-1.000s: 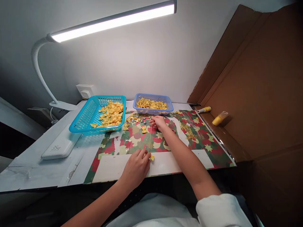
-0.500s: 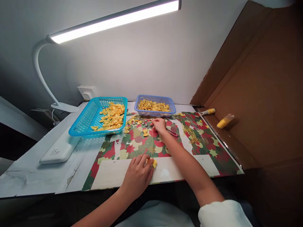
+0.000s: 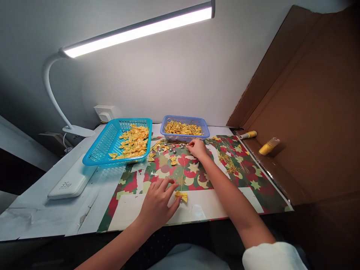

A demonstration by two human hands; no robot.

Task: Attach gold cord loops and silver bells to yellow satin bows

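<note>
My left hand (image 3: pixel 159 200) rests over the white strip at the table's front, thumb and fingers apart. Its thumb tip is beside or touching a yellow ribbon bow (image 3: pixel 181 195); I cannot tell which. From the bow a thin gold cord (image 3: pixel 182 174) runs loosely up the patterned sheet, its far end curving. My right hand (image 3: pixel 197 149) is farther back, fingertips pinched together by the small silver bells (image 3: pixel 173 150). What lies between those fingertips is too small to make out. Another yellow bow (image 3: pixel 173 160) lies between the hands.
A turquoise basket (image 3: pixel 92 152) of yellow bows stands back left, a purple basket (image 3: pixel 208 133) of corded bows at the back. Gold cord pieces (image 3: pixel 229 163) lie right, near yellow thread spools (image 3: pixel 268 146) by the cardboard wall (image 3: pixel 309 93). A power bank (image 3: pixel 70 183) lies left beneath the lamp (image 3: pixel 140 32).
The cord, stretched straight between my hands before, now lies slack, let go by my right hand, which has shifted right. My left fingers have spread, uncovering the bow. The pink-handled tool is now hidden.
</note>
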